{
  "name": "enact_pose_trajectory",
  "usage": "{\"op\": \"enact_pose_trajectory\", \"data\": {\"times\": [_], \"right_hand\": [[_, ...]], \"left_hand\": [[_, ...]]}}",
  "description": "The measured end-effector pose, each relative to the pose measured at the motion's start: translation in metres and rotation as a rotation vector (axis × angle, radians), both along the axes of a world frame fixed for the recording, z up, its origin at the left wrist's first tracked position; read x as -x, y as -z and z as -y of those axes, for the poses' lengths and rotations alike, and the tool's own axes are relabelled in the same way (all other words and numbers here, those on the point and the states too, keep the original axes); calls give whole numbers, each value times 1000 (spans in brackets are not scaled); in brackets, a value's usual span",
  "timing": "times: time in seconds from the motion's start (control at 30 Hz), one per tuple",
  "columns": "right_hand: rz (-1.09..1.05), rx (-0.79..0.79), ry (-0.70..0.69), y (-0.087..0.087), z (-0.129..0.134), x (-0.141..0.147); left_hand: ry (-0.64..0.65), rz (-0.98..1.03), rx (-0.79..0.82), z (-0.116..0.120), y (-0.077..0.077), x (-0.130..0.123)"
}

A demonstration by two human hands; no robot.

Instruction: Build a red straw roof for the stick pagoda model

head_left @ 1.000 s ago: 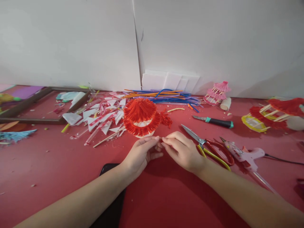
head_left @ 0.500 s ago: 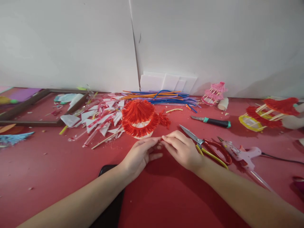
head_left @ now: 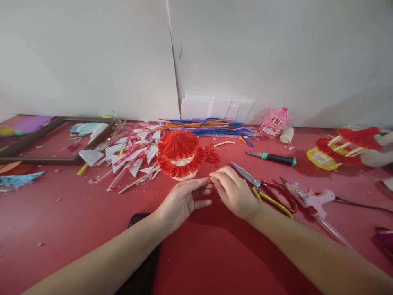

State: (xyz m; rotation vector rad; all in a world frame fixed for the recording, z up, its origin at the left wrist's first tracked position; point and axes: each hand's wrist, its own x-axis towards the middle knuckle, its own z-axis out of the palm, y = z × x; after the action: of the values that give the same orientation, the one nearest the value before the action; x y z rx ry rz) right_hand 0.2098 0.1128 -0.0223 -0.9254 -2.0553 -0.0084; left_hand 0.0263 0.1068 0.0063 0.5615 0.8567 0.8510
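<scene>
My left hand (head_left: 184, 200) and my right hand (head_left: 235, 192) meet at their fingertips over the red table (head_left: 196, 262). The fingers of each are bent and pressed together; whatever lies between the tips is too small to make out. Just behind them stands a two-tiered model (head_left: 179, 149) covered in fuzzy red strips, on a pale base. A red fuzzy bundle (head_left: 211, 155) lies at its right side. Scissors (head_left: 265, 187) with red and yellow handles lie open beside my right hand.
A craft knife (head_left: 272, 158) and a glue gun (head_left: 313, 198) lie right. Further back are a pink model (head_left: 275, 122) and a red and yellow one (head_left: 344, 147). Coloured stems (head_left: 205, 128) run along the wall. Scraps (head_left: 135, 151) and a frame (head_left: 39, 161) lie left; a black device (head_left: 143, 266) sits under my left forearm.
My fingertips have shifted slightly, and the lower fingers of my left hand are spread a little more. The objects on the right appear slightly further left in the view.
</scene>
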Motion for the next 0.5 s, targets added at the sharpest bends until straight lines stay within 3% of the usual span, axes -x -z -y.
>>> {"op": "enact_pose_trajectory", "data": {"times": [0.3, 0.5], "right_hand": [[-84, 85, 27, 6, 0, 7], [-113, 76, -52, 4, 7, 9]], "left_hand": [[52, 2, 5, 0, 4, -1], [78, -60, -18, -1, 15, 3]]}}
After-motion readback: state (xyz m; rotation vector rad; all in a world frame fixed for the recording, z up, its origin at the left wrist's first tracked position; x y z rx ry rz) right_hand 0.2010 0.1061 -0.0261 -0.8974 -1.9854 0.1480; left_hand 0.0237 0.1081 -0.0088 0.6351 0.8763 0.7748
